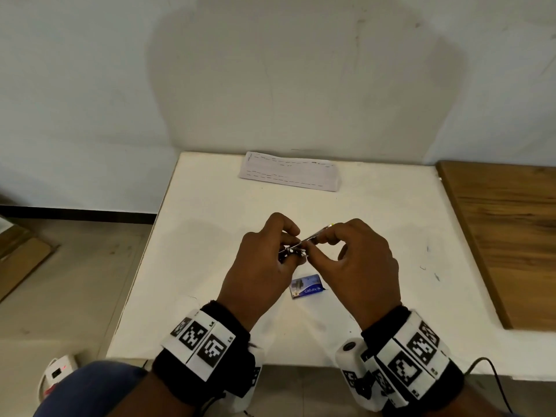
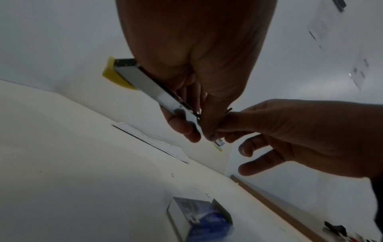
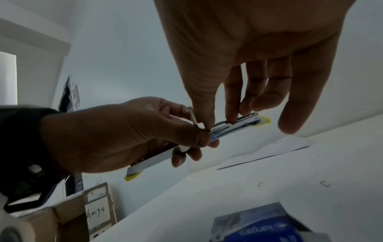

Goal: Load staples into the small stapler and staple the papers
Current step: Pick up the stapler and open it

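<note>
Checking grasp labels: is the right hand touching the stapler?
Touching. The right wrist view shows the right hand with thumb and fingertips pinching the stapler tray, no gap.

Both hands meet above the middle of the table (image 1: 210,206), the left hand (image 1: 258,266) and right hand (image 1: 364,266) holding the stapler (image 1: 304,243) between them. The staple box (image 1: 307,286) lies on the table just below them. The papers (image 1: 290,175) lie at the far edge. A wooden board (image 1: 505,236) sits to the right.

Black wristbands (image 1: 207,353), white tags with black square codes, white wrist cameras (image 1: 350,356)
</note>
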